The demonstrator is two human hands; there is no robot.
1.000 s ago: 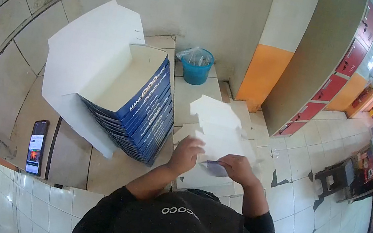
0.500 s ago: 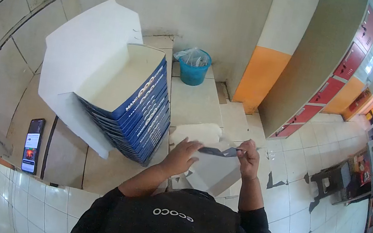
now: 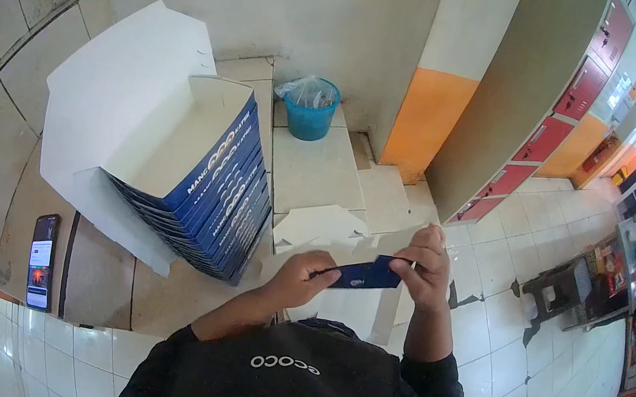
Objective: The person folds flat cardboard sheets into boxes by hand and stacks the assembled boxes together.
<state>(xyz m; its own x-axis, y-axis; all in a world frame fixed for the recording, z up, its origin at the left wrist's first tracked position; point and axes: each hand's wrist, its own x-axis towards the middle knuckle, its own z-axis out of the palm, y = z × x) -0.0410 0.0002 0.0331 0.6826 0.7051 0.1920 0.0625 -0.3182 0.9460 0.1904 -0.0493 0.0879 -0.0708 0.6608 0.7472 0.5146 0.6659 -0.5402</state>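
Close in front of my chest is a cardboard box [image 3: 366,276], white inside, with a dark blue printed side wall turned toward me. My left hand [image 3: 298,282] grips one end of that blue wall, thumb on its face. At the other end, my right hand [image 3: 425,270] pinches the corner between thumb and fingers. White flaps of the cardboard spread beyond and below my hands, partly hidden by them. To the left rises a tall stack of nested blue-and-white boxes [image 3: 227,193], the top one with its white lid [image 3: 121,87] folded open.
A phone [image 3: 42,262] with a lit screen lies on the tiled ledge [image 3: 102,267] at the left. Behind the work area stands a blue bucket [image 3: 308,119] lined with plastic. Red-doored lockers [image 3: 543,140] and a dark stool [image 3: 553,293] are to the right.
The blue wall has tilted so its printed face shows toward me. My left hand has gone from open fingers at its edge to a grip. The view has shifted slightly.
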